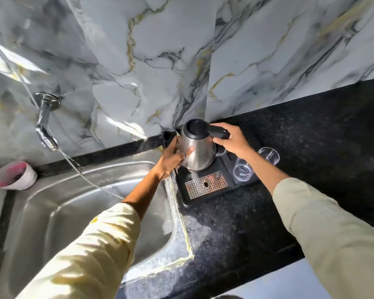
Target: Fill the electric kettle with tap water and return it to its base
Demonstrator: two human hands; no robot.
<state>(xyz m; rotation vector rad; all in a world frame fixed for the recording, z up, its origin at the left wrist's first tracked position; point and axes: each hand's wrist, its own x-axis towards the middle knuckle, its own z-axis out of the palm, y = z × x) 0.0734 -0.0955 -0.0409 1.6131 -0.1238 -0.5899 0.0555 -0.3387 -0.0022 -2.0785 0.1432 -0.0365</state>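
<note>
A steel electric kettle (pixel 200 152) with a black lid, closed, stands on its black base tray (pixel 205 197) on the dark counter, right of the sink. My left hand (pixel 173 158) cups the kettle's left side, thumb across its front. My right hand (pixel 233 141) grips the black handle at the kettle's right. A chrome wall tap (pixel 44 124) at the left is running; a thin stream of water arcs down into the steel sink (pixel 58 212).
Two clear glasses (pixel 243 171) (pixel 269 155) stand on the tray's right part, close under my right wrist. A perforated drip grille (pixel 205 184) lies at the tray's front. A white cup with pink inside (pixel 15 174) sits at the sink's far left corner. A marble wall rises behind.
</note>
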